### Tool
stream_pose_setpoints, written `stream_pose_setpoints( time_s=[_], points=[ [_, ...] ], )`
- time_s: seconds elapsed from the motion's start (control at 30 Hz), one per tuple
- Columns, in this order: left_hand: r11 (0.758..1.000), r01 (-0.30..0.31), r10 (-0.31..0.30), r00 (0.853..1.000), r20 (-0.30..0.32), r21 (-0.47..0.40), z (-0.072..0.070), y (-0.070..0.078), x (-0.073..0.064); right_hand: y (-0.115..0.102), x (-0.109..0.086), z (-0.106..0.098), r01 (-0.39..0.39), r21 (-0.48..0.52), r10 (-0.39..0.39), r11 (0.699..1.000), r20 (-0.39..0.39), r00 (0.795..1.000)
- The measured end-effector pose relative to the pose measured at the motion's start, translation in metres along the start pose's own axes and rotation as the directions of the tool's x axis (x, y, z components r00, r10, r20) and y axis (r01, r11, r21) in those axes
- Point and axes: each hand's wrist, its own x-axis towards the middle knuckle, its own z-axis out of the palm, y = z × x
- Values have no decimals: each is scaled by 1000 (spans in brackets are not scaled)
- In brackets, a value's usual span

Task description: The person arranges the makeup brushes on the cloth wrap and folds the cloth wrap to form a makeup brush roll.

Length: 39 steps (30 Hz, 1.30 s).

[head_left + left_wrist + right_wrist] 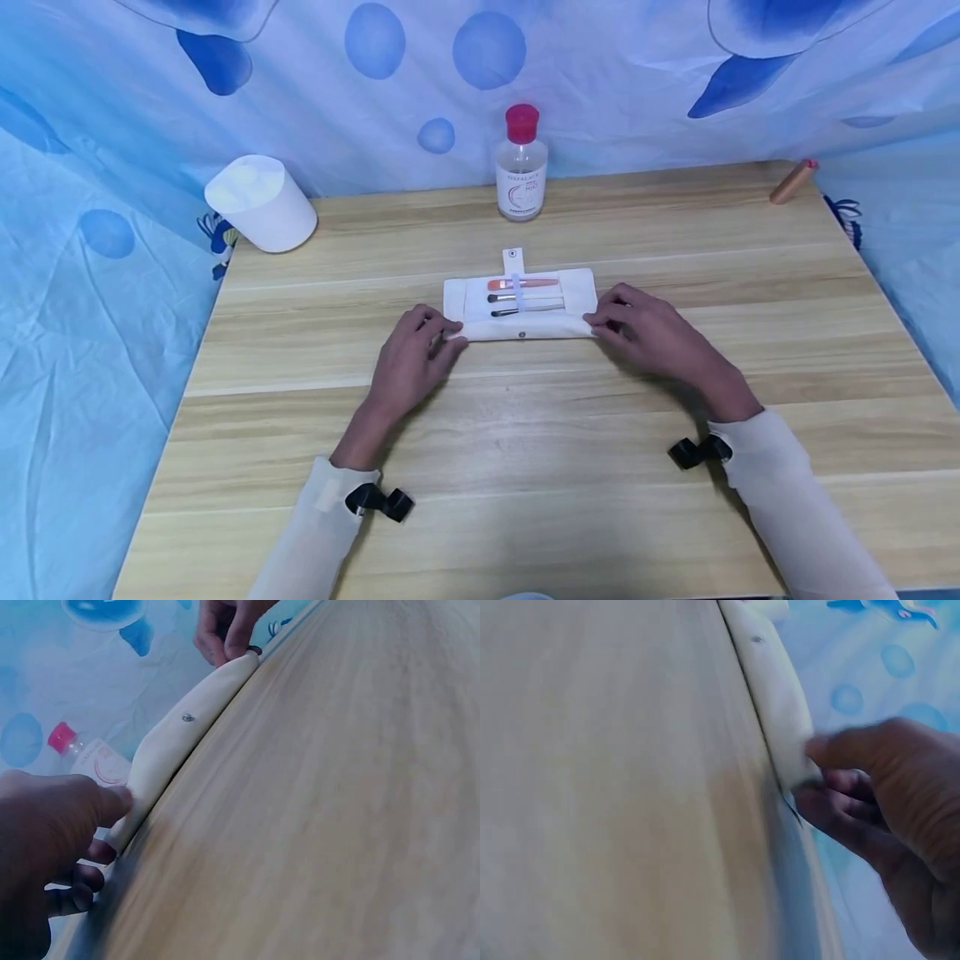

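Observation:
A white makeup brush pouch (453, 300) lies unfolded on the table, its near edge turned over into a rounded fold with a metal snap. Inside, a pink-handled makeup brush (536, 284) and two pale-handled brushes (543, 300) lie crosswise under a pale strap. A snap tab (513, 260) points away at the far side. My left hand (408, 358) pinches the fold's left end between thumb and fingers. At the other end, my right hand (652, 333) pinches the fold the same way. Both wrist views show the rolled edge (169, 742) from outside, hiding the brushes.
Behind the pouch stands a clear bottle (522, 179) with a red cap. A white roll (273, 208) is at the far left, a copper-coloured tube (789, 185) at the far right corner. The wooden table (510, 475) meets a blue patterned curtain (300, 92) at its back.

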Motion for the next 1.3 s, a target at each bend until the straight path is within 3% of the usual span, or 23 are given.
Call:
stream_pose_setpoints(
  time_s=[0.13,0.27,0.63,0.83,1.0,1.3],
  points=[
    [1000,-7,6,1000,24,19,-1,-1,-1,10,-5,-2,48,60,-53,997,71,996],
    [1000,-8,8,1000,24,11,0,-2,0,14,-5,0,87,65,-90,994,52,995],
    [999,-37,36,999,18,32,5,-4,0,19,-7,3,43,55,-44,998,23,999],
    [996,-58,56,998,23,71,8,-3,3,20,-7,5,-10,87,8,996,24,1000],
    [994,-75,75,997,8,82,9,-3,4,18,-5,9,-95,200,96,975,3,995],
    [999,-15,15,1000,13,46,10,-2,2,12,1,12,-179,266,191,947,-19,981]
  ],
)
